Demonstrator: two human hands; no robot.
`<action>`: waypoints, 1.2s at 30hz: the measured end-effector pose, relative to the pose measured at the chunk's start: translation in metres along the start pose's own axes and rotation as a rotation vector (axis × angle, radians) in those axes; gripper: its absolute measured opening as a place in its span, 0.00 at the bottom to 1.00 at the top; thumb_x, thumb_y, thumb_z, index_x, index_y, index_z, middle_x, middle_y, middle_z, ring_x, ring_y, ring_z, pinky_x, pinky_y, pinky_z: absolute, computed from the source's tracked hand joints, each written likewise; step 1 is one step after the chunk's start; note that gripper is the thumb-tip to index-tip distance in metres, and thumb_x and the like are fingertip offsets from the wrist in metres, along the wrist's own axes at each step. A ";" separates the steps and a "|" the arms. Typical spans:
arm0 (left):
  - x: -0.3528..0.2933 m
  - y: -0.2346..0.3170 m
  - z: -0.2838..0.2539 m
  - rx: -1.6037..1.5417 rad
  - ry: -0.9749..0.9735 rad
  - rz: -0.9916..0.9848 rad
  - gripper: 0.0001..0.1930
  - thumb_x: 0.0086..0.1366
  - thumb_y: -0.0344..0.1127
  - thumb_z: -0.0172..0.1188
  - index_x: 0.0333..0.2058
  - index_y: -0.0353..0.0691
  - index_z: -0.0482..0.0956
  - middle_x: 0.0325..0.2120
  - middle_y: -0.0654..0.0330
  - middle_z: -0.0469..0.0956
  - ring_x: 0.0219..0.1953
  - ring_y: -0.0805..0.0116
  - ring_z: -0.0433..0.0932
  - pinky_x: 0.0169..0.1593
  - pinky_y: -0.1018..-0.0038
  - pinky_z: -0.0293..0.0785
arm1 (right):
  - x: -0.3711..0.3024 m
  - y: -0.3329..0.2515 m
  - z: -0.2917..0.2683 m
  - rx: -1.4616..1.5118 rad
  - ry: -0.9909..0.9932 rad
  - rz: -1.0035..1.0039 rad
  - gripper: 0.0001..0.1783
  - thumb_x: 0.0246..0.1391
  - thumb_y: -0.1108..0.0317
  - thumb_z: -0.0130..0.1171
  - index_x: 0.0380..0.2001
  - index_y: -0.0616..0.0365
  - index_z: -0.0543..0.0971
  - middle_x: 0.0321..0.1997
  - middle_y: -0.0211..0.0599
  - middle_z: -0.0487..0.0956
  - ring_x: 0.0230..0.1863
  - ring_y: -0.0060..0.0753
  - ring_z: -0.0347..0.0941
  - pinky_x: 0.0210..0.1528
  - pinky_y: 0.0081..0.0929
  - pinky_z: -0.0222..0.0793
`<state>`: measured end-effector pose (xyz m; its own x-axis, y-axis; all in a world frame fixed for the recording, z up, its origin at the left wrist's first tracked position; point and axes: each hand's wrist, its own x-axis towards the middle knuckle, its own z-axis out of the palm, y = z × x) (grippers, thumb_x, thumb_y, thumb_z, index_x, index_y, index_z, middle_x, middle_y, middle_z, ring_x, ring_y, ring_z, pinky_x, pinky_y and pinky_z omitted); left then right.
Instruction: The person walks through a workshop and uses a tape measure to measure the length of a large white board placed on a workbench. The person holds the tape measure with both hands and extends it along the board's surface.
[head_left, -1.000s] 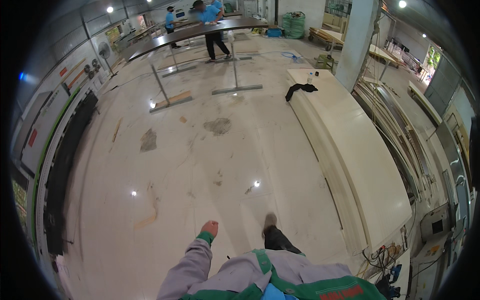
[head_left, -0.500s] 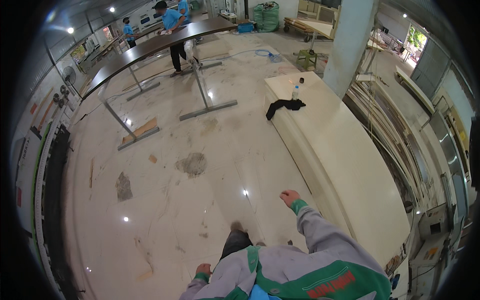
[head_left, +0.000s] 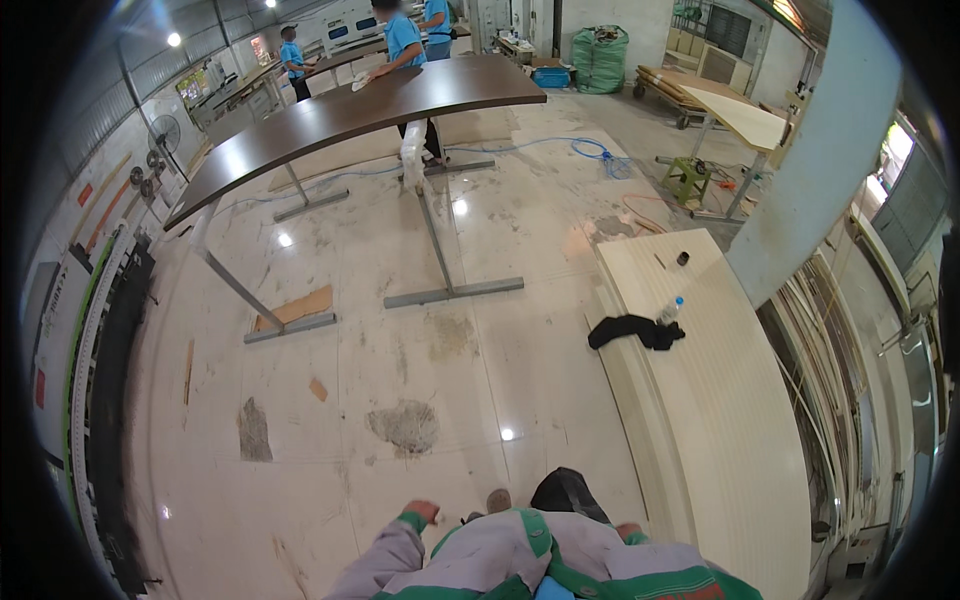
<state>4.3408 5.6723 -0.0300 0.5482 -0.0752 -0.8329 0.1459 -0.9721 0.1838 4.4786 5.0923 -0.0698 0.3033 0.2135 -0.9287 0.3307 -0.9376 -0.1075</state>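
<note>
Near six o'clock, the left hand (head_left: 425,511) and right hand (head_left: 630,531) have grips I cannot tell; walking seems the step, next needing clearance from pale panels (head_left: 735,430) at four o'clock.

Hands (head_left: 424,511) apart; black cloth (head_left: 632,328) beside bottle (head_left: 669,313) on cream panels (head_left: 735,430).

Smooth pale panels (head_left: 720,430), matt cloth (head_left: 636,331), glossy brown board (head_left: 390,98), metal stand (head_left: 455,293)

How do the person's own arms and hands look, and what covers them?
The left hand and right hand are ungloved. The left sleeve is pale greyish purple with a green cuff; a green cuff also shows on the right, where the sleeve is mostly hidden.
</note>
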 end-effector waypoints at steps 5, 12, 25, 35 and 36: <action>0.119 0.000 -0.259 -1.043 0.509 -0.286 0.19 0.65 0.42 0.66 0.53 0.44 0.86 0.48 0.50 0.86 0.51 0.50 0.84 0.56 0.56 0.80 | 0.048 0.028 -0.128 0.304 0.018 0.119 0.22 0.67 0.46 0.51 0.50 0.44 0.87 0.51 0.43 0.88 0.56 0.48 0.84 0.60 0.47 0.77; 0.231 0.043 -0.484 -1.048 0.628 -0.295 0.23 0.64 0.44 0.66 0.56 0.43 0.83 0.38 0.54 0.87 0.41 0.59 0.87 0.50 0.61 0.81 | 0.174 0.081 -0.457 0.562 0.329 0.113 0.27 0.63 0.44 0.54 0.39 0.55 0.90 0.43 0.49 0.89 0.51 0.53 0.85 0.55 0.46 0.79; 0.389 0.071 -0.991 -1.123 1.245 0.395 0.15 0.74 0.38 0.63 0.53 0.34 0.81 0.28 0.68 0.76 0.31 0.80 0.72 0.38 0.79 0.72 | 0.311 0.103 -0.875 1.137 0.674 -0.037 0.17 0.59 0.54 0.63 0.27 0.54 0.89 0.28 0.41 0.88 0.30 0.33 0.85 0.37 0.36 0.81; 0.482 0.111 -1.431 -0.270 1.114 0.525 0.36 0.69 0.57 0.66 0.67 0.42 0.72 0.62 0.47 0.73 0.65 0.48 0.71 0.70 0.53 0.65 | 0.318 0.108 -0.976 0.546 0.294 0.351 0.20 0.64 0.46 0.58 0.49 0.44 0.86 0.46 0.47 0.89 0.51 0.50 0.85 0.54 0.48 0.79; 0.507 0.111 -1.452 -0.171 1.097 0.441 0.40 0.68 0.61 0.65 0.70 0.42 0.69 0.68 0.45 0.67 0.71 0.46 0.65 0.74 0.50 0.59 | 0.325 0.102 -0.999 0.625 0.325 0.368 0.20 0.64 0.46 0.58 0.49 0.44 0.86 0.46 0.47 0.89 0.51 0.49 0.85 0.55 0.48 0.79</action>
<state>5.8307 5.8494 0.3262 0.9774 -0.0846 0.1940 -0.1694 -0.8618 0.4780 5.5040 5.3402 -0.0276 0.5734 -0.1612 -0.8033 -0.3750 -0.9234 -0.0824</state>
